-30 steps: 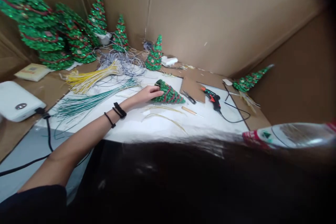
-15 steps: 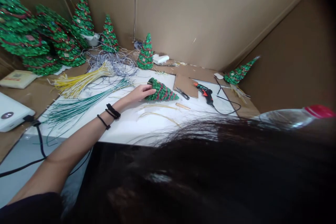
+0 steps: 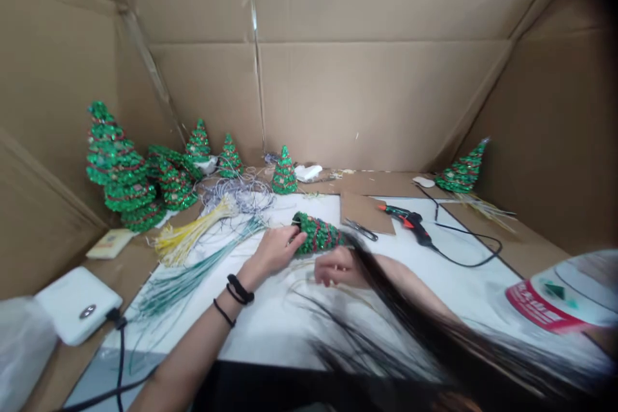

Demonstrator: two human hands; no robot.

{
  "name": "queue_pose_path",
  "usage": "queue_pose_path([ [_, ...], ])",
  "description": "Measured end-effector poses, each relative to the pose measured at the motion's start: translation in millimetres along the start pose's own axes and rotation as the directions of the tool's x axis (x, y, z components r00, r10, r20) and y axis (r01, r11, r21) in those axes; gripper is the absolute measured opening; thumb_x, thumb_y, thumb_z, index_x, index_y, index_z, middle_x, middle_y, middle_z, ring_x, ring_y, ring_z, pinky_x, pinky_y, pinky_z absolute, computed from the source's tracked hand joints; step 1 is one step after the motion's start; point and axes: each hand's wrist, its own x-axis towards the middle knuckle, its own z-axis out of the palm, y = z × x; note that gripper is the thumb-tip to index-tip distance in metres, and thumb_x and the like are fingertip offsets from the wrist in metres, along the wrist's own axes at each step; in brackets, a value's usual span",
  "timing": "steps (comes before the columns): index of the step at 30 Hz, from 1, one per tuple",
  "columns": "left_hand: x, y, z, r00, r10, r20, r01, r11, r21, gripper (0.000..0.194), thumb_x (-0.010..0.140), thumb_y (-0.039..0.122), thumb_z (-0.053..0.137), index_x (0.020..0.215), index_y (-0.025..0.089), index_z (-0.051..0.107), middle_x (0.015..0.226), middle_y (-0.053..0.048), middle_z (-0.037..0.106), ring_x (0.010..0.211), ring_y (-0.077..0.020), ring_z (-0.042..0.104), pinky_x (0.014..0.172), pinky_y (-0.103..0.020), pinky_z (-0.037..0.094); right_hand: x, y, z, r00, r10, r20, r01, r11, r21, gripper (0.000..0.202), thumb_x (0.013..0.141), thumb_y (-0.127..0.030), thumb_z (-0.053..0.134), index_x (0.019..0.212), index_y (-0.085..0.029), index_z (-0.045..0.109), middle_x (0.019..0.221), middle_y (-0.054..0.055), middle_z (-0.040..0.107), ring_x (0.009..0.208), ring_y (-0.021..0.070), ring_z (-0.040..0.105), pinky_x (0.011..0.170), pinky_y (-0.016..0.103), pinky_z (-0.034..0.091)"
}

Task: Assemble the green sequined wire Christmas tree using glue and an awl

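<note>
A small green tinsel Christmas tree [image 3: 319,234] with a red garland lies on its side on the white board, its open base to the left. My left hand [image 3: 277,248] is closed on the rim of that base. Just below the tree, my right hand [image 3: 338,265] has its fingers curled in. Whatever it may hold is hidden. Strands of dark hair cross in front of the right wrist. Thin yellowish wires [image 3: 304,282] lie on the board under and beside the right hand. Snips [image 3: 361,230] rest just beyond the tree's tip.
An orange-tipped glue gun [image 3: 410,224] with a cord lies right of a cardboard piece [image 3: 364,211]. Yellow wires [image 3: 196,230] and green wires [image 3: 193,280] lie left. Several finished trees [image 3: 118,170] stand behind. A white box [image 3: 80,306] sits left, a bottle [image 3: 555,296] right.
The view has levelled, and the hair that covered the lower right has swung aside. My right hand now shows beside the tree. My left hand stays at the tree's base.
</note>
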Motion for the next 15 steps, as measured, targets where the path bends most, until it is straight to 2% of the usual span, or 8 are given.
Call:
queue_pose_path([
  [2, -1, 2, -3.4, 0.999, 0.031, -0.023, -0.029, 0.995, 0.092, 0.039, 0.092, 0.042, 0.027, 0.070, 0.020, 0.051, 0.071, -0.004, 0.061, 0.065, -0.0184, 0.053, 0.057, -0.029, 0.029, 5, 10, -12, 0.983, 0.046, -0.179, -0.010, 0.981, 0.195, 0.030, 0.093, -0.034, 0.035, 0.087, -0.018, 0.060, 0.062, -0.001, 0.062, 0.049, 0.0097, 0.054, 0.047, 0.021, 0.043],
  [3, -2, 2, -4.9, 0.999, 0.044, -0.033, -0.039, 0.992, 0.120, 0.039, 0.093, 0.040, 0.027, 0.070, 0.021, 0.051, 0.072, -0.004, 0.062, 0.065, -0.0185, 0.054, 0.057, -0.029, 0.029, 7, 15, -15, 0.949, 0.094, -0.302, -0.008, 0.962, 0.273, 0.032, 0.092, -0.035, 0.034, 0.083, -0.018, 0.060, 0.054, -0.003, 0.058, 0.043, 0.0095, 0.049, 0.043, 0.021, 0.039],
  [5, -1, 2, -6.9, 0.997, 0.059, -0.058, -0.049, 0.985, 0.163, 0.039, 0.093, 0.037, 0.025, 0.069, 0.021, 0.051, 0.071, -0.004, 0.062, 0.063, -0.0182, 0.054, 0.057, -0.029, 0.029, 9, 25, -19, 0.813, 0.154, -0.561, 0.006, 0.962, 0.273, 0.031, 0.090, -0.036, 0.036, 0.079, -0.019, 0.059, 0.053, -0.002, 0.056, 0.044, 0.0111, 0.048, 0.045, 0.023, 0.039],
  [7, 0, 2, -7.6, 0.993, 0.068, -0.092, -0.048, 0.979, 0.198, 0.039, 0.093, 0.036, 0.025, 0.068, 0.021, 0.051, 0.068, -0.004, 0.061, 0.061, -0.0180, 0.054, 0.056, -0.029, 0.029, 9, 31, -17, 0.651, 0.086, -0.754, 0.023, 0.991, 0.132, 0.027, 0.089, -0.035, 0.040, 0.082, -0.020, 0.060, 0.066, 0.002, 0.061, 0.060, 0.0151, 0.055, 0.059, 0.028, 0.045],
  [9, 1, 3, -7.0, 0.990, 0.085, -0.111, -0.063, 0.980, 0.188, 0.038, 0.093, 0.036, 0.027, 0.068, 0.021, 0.051, 0.068, -0.004, 0.060, 0.062, -0.0178, 0.054, 0.057, -0.029, 0.030, 10, 32, -13, 0.571, -0.046, -0.820, 0.056, 0.998, -0.018, 0.022, 0.087, -0.035, 0.046, 0.093, -0.021, 0.062, 0.088, 0.005, 0.064, 0.084, 0.0199, 0.056, 0.078, 0.034, 0.044],
  [10, 1, 4, -6.2, 0.989, 0.094, -0.111, -0.076, 0.985, 0.157, 0.036, 0.092, 0.036, 0.029, 0.068, 0.021, 0.051, 0.068, -0.003, 0.059, 0.063, -0.0176, 0.053, 0.058, -0.028, 0.031, 11, 31, -10, 0.568, -0.101, -0.817, 0.077, 0.995, -0.069, 0.023, 0.086, -0.036, 0.049, 0.101, -0.022, 0.061, 0.099, 0.007, 0.063, 0.095, 0.0218, 0.054, 0.087, 0.037, 0.041],
  [12, 2, 5, -3.9, 0.990, 0.106, -0.094, -0.102, 0.994, 0.047, 0.034, 0.091, 0.039, 0.033, 0.069, 0.020, 0.050, 0.067, -0.002, 0.056, 0.063, -0.0165, 0.051, 0.059, -0.027, 0.032, 13, 28, -3, 0.617, -0.167, -0.769, 0.113, 0.986, -0.124, 0.033, 0.085, -0.036, 0.053, 0.116, -0.024, 0.055, 0.118, 0.008, 0.056, 0.112, 0.0239, 0.046, 0.097, 0.040, 0.034],
  [15, 6, 5, 0.5, 0.995, 0.070, -0.074, -0.081, 0.986, -0.149, 0.036, 0.088, 0.044, 0.038, 0.063, 0.019, 0.046, 0.060, 0.002, 0.046, 0.058, -0.0139, 0.044, 0.056, -0.026, 0.031, 18, 22, 6, 0.674, -0.161, -0.721, 0.109, 0.987, -0.119, 0.045, 0.084, -0.031, 0.054, 0.128, -0.026, 0.046, 0.131, 0.007, 0.047, 0.122, 0.0242, 0.038, 0.102, 0.041, 0.028],
])
